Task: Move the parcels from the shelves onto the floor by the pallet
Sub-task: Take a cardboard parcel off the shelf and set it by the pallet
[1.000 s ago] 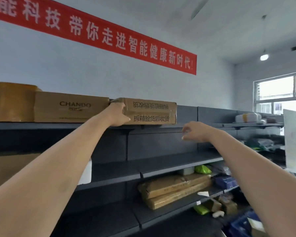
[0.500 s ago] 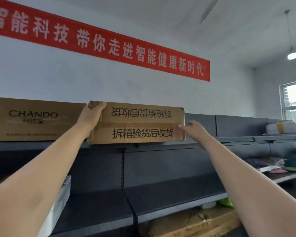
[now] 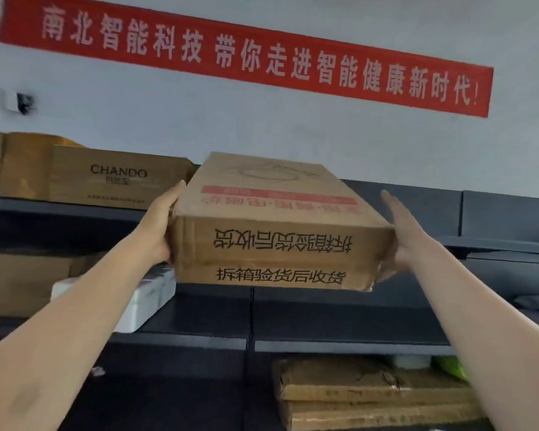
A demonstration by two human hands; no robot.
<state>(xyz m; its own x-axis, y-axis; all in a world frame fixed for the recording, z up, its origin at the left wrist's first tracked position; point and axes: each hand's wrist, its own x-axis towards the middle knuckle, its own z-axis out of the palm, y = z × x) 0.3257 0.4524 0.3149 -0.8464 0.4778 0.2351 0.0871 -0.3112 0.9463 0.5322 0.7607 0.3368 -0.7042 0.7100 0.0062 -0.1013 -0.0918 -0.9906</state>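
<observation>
Starting at the left, a plain brown carton printed CHANDO (image 3: 119,178) sits on the top shelf (image 3: 59,206), a dark flat metal board. Below it a white foam block (image 3: 137,301) lies on the next level. Then comes my left hand (image 3: 157,225), palm flat against the left end of the cardboard box (image 3: 277,244), fingers straight up its side. The box is long and shallow, matte brown with creased, softened corners and black characters on its near face (one row upside down). It tips toward me in front of the top shelf; whether its far end touches the shelf I cannot tell. My right hand (image 3: 402,234) presses the right end, fingers straight, so both hands are apart, squeezing the box between them. Lower right, two flat cardboard parcels (image 3: 371,396) lie stacked
</observation>
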